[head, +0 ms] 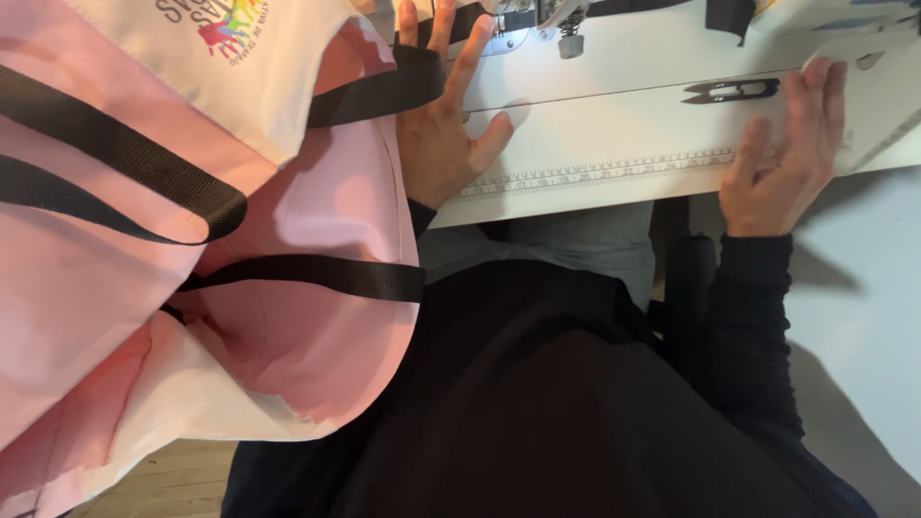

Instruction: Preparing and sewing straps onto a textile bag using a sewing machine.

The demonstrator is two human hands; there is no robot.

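At the left we had a heap of pink bags [317, 201] with black straps [125, 158], hanging off the near edge of the white tabletop [624, 125]. Our left hand [439, 134] lay flat, fingers spread wide, touching a strap. Farther right lay black thread snips [731, 91]. Our right hand [782, 158] rested open, holding nothing, just beside them.

Left hand [443, 120] flat, palm down, fingers spread and pointing forward, thumb out to the side, right hand [785, 153] open, palm down, fingers together, dark sleeve on each forearm
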